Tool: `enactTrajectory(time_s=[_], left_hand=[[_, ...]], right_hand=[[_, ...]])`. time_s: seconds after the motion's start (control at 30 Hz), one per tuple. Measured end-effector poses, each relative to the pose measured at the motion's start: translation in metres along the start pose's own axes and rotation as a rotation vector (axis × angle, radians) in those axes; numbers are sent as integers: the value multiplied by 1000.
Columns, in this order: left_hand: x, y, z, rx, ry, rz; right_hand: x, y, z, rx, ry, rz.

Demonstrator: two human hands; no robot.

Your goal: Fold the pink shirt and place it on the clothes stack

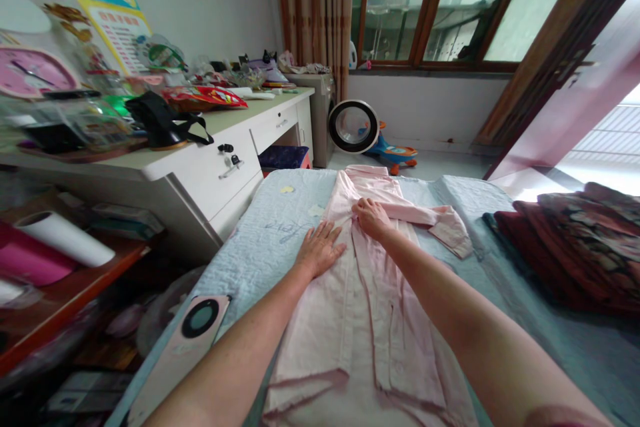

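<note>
The pink shirt (320, 340) runs toward the bed's (270, 207) far edge beneath my flat, empty left hand (320, 250) and farther, curled right hand (373, 217), grip unclear.

From my end I see a bare left hand (321, 251), a bare right hand (373, 217), bare forearms, and a dusky-red sleeve edge (565, 415) near right.

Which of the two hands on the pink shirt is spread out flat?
The left hand: it lies palm down on the pink shirt, fingers fanned. The right hand, farther from the camera, has its fingers bent.
</note>
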State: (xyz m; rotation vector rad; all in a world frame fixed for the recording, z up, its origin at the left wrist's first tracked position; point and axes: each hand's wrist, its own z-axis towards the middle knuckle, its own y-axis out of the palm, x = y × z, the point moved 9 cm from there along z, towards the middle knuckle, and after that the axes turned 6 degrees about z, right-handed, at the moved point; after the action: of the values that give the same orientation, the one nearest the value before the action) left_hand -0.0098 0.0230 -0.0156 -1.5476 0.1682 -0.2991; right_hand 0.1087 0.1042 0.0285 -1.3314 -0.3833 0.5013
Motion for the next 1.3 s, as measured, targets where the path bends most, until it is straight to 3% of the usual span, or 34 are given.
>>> enactTrajectory(time_s=[0.2, 0.43, 0.8, 0.97, 1.13, 1.3], left_hand=[[-1, 0, 0, 23, 0, -7], [1, 1, 0, 32, 32, 6], [0, 3, 0, 28, 22, 3], [-2, 1, 0, 58, 16, -21], [-1, 1, -1, 85, 27, -19], [0, 0, -1, 78, 40, -29]], right_hand=[[0, 0, 8, -8, -24, -20], [14, 7, 7, -58, 77, 36], [-1, 0, -1, -19, 77, 19], [-11, -1, -5, -97, 107, 50], [-23, -5, -17, -102, 58, 80], [-43, -9, -33, 14, -149, 114]])
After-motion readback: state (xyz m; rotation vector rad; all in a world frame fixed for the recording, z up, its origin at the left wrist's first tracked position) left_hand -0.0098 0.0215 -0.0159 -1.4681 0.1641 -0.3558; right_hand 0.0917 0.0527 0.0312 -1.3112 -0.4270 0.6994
